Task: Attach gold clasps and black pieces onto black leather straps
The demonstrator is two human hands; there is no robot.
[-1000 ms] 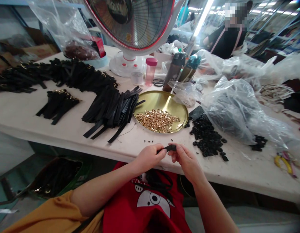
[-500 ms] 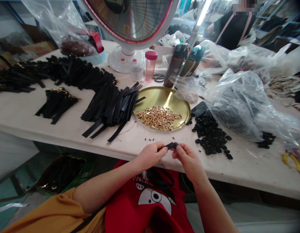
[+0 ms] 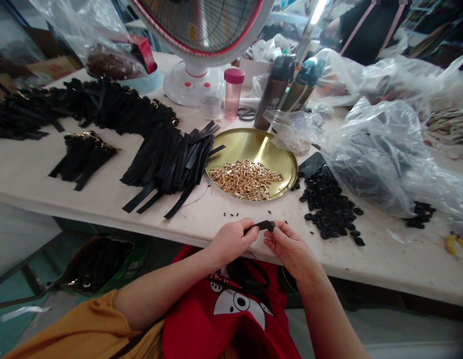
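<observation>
Between my two hands, just over the table's front edge, is a black strap. My left hand pinches it between thumb and fingers. The fingers of my right hand close on its other end, where a small black piece sits; its exact shape is too small to make out. Beyond my hands a round gold tray holds a heap of small gold metal buckles. A pile of black straps lies left of the tray, and small black pieces are heaped on its right.
A white fan stands at the back beside a pink-lidded bottle and two dark bottles. Clear plastic bags cover the right side. Bundled black straps lie at left. A green bin sits below the table; a person is behind.
The strap end at my right fingers looks slightly more bent down, and my right hand has shifted a little to the right. The camera view has moved slightly.
</observation>
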